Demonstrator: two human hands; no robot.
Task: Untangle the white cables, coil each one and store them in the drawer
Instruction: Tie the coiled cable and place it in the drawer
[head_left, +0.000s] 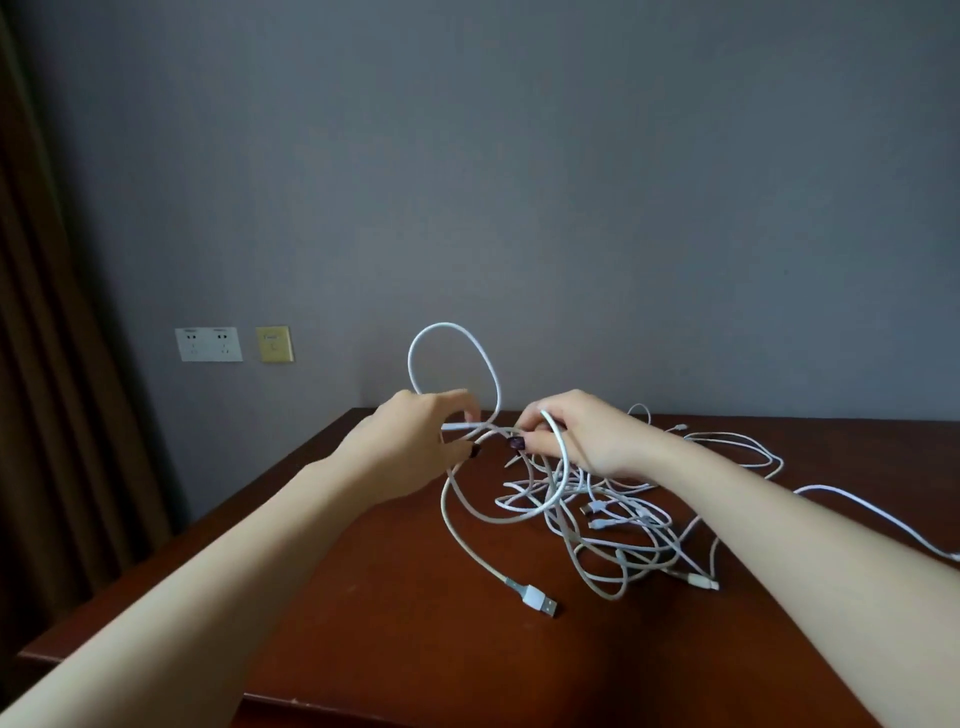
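Nearest, well below both grips and toward the front edge of the table (363, 665), a USB plug (540, 605) lies free on the wood; its thick lead climbs from there toward the left hand; that free end looks like the one worth following. Below and just right of the grips sits the heap of white cables (618, 525); thin strands cross one another, small plugs lie buried among them, and one long strand trails far off to the right; none is coiled yet, and the drawer is not in view.

The left hand (415, 441) has its fingers curled, pinching a short straight white piece; whether that is a plug end I cannot tell. The right hand (587, 436), close beside it, curls round strands at the top of the heap; one strand is draped over its knuckles. Above the two grips a loop (445, 325) of thick lead stands upright.

As I judge it, the step is freeing this one lead. Let the right hand's hold be loose so strands can slip; lift the draped strand off first; feed the pinched piece back through the loop rather than hauling on it; a hard tug would likely cinch the heap tighter.

Beyond the grips, on the wall to their left, are white sockets (209, 344) and a yellow plate (274, 344).
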